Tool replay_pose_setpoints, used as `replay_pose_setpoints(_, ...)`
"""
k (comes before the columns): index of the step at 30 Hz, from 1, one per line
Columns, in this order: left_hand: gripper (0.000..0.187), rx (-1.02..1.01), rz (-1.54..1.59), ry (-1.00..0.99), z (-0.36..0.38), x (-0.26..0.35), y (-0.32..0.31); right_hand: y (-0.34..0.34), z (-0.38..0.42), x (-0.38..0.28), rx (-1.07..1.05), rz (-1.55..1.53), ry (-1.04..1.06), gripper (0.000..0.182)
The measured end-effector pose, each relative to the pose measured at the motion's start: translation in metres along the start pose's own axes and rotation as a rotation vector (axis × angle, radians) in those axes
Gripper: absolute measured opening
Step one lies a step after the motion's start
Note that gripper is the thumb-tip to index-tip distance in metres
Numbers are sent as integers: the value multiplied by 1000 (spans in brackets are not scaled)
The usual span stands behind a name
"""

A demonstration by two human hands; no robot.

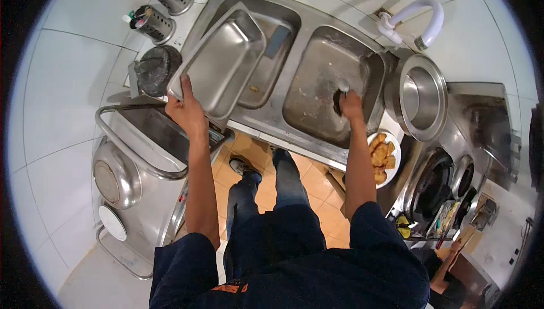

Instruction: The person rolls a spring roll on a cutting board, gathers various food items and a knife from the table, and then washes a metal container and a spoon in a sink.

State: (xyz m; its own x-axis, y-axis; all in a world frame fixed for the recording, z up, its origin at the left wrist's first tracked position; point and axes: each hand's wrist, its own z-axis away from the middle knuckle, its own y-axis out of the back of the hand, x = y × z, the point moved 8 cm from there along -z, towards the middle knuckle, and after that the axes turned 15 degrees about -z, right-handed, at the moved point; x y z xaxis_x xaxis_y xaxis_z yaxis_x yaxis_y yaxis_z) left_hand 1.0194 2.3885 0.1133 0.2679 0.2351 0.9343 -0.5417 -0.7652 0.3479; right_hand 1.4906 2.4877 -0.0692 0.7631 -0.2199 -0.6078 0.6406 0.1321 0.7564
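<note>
Our left hand (186,108) has its fingers curled over the near rim of a steel tray (221,62), thumb on top, pinching the edge at the tray's seven o'clock corner. The tray is a deep rectangular pan, dull grey and empty, with rounded corners and a flat lip. It tilts up from our grip toward one o'clock and hangs over the left basin (266,59) of the double sink (294,133).

Our right hand (350,105) is down in the right basin (323,82), fingers pressed together around a dark scrubber (338,100). Only a sliver of the scrubber shows, at nine o'clock of the knuckles, and we cannot tell its shape. The basin floor is streaked and wet around it.

Outward from the tray, at nine o'clock, sits a dark round pot (156,70), and beyond it at eleven two perforated utensil holders (153,22). A white tap (416,20) curves at one o'clock of the right hand. At three o'clock stands a large steel bowl (419,96), and at five o'clock a plate (396,156) of fried pieces. Below the left hand a metal cart (130,156) holds a colander (113,176).
</note>
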Motion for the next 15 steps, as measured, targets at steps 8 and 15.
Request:
replay_pose_setpoints(8,25,11,365,384,13,-100,15,57,72,-166,113,-420,219,36)
replay_pose_setpoints(15,25,-129,563,509,48,-112,8,10,103,-300,-214,-346,802,49)
